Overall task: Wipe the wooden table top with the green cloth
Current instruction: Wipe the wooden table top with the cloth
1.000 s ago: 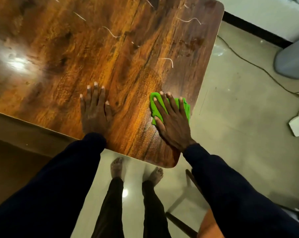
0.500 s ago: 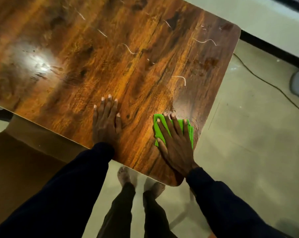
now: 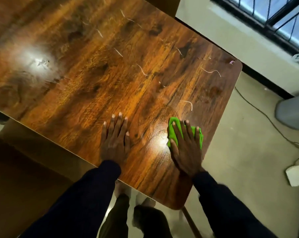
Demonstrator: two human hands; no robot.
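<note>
Head view: right hand (image 3: 186,148) flat, fingers (image 3: 177,133) straight, pressing green cloth (image 3: 173,134).

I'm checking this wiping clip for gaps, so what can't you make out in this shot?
Head view only:
- Cloth: mostly under the right hand, so its shape and fold are hidden.
- Table: far and left parts cut off by the frame.
- Pale streaks: too blurred to tell threads from scratches.
- Glare patch: washes out the wood beneath.
- Grey object: cut off by the right edge.
</note>
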